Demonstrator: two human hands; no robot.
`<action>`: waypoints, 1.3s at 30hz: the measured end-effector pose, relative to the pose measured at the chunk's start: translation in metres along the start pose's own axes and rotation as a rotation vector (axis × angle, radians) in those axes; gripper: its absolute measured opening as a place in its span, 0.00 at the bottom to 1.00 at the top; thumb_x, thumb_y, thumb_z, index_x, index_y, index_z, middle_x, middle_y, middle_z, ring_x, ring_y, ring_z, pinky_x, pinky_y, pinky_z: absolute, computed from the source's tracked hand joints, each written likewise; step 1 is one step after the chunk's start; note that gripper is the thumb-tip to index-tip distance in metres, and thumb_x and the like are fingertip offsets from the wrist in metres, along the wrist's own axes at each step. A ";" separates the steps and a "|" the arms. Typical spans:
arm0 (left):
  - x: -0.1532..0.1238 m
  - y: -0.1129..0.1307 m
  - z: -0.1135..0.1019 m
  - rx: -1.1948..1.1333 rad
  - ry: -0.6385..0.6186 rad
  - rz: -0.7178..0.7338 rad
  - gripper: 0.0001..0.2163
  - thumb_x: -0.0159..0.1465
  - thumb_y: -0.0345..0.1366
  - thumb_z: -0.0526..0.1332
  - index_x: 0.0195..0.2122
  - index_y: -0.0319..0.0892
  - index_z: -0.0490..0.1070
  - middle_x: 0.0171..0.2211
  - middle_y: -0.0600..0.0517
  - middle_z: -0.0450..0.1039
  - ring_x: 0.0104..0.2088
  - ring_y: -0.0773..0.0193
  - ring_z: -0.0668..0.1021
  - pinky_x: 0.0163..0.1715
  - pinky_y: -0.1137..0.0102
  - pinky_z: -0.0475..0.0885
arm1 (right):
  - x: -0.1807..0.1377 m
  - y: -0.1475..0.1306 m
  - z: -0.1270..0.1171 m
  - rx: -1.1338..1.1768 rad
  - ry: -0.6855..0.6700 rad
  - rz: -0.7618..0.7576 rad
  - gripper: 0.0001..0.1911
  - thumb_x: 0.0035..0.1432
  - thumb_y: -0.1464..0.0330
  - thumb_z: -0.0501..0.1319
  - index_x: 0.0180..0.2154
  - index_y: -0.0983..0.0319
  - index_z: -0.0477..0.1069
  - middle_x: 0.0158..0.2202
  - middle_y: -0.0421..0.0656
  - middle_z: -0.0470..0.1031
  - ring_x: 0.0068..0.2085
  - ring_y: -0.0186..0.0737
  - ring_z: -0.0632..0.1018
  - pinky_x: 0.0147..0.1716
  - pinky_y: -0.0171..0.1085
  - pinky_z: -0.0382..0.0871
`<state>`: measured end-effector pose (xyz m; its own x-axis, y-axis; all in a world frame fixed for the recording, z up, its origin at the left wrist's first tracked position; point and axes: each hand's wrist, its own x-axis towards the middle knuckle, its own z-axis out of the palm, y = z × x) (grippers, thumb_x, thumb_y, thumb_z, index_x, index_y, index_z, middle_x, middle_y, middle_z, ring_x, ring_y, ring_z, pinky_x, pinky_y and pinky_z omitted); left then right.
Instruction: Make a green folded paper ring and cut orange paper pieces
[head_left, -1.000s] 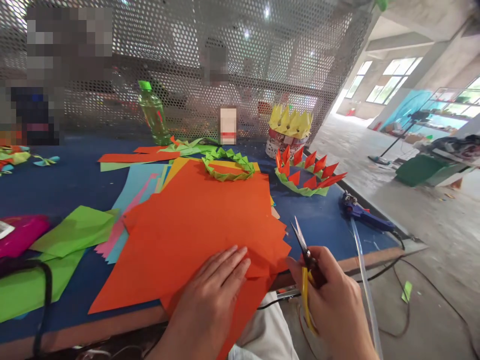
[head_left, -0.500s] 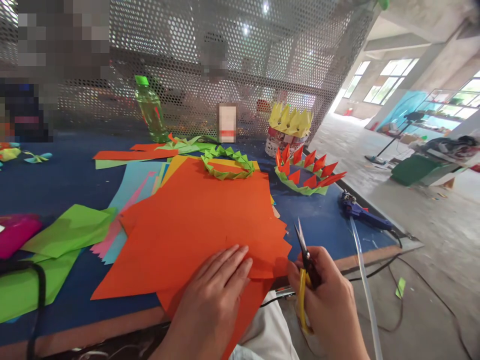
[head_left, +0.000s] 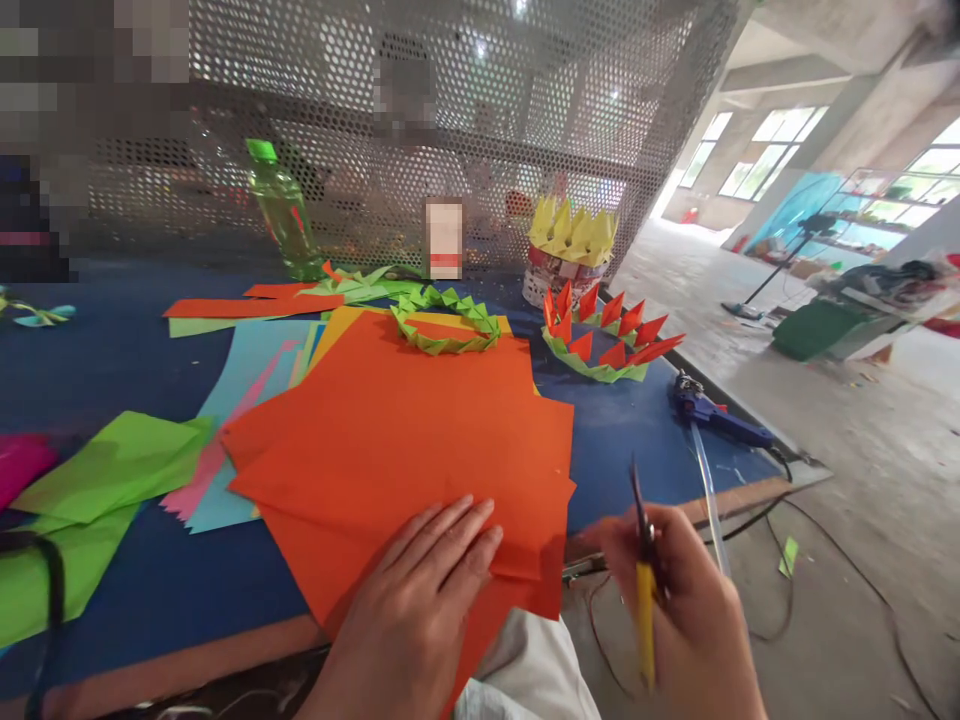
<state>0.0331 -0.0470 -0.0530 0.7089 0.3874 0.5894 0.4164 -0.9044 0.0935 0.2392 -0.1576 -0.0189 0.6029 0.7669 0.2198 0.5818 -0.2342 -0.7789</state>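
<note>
Orange sheet (head_left: 420, 430) has swung round since half a second ago, corner poking past the blue table (head_left: 217, 580)'s near edge; left hand (head_left: 424, 595) lies flat on it, fingers together, right hand (head_left: 694, 590) wrapped round yellow-handled scissors (head_left: 645, 610)

The broad orange paper sheets (head_left: 405, 425) look matt and smooth; the tall green-capped plastic bottle (head_left: 281, 215) looks glossy.

I'm in a craft workshop, bare concrete floor (head_left: 862, 420), perforated metal screen (head_left: 495, 130), glue gun (head_left: 709, 408) on my blue table (head_left: 202, 580)
</note>
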 end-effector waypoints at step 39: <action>0.021 -0.005 -0.022 0.023 -0.047 0.085 0.22 0.65 0.21 0.48 0.53 0.39 0.75 0.56 0.49 0.77 0.54 0.60 0.80 0.51 0.65 0.79 | -0.010 0.009 0.000 0.130 0.052 0.180 0.17 0.55 0.54 0.66 0.39 0.56 0.67 0.34 0.39 0.78 0.24 0.32 0.69 0.23 0.32 0.64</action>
<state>0.0333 -0.0382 -0.0238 0.7680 0.3180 0.5559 0.3665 -0.9301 0.0257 0.2384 -0.1675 -0.0277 0.7200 0.6871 0.0974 0.3889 -0.2832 -0.8767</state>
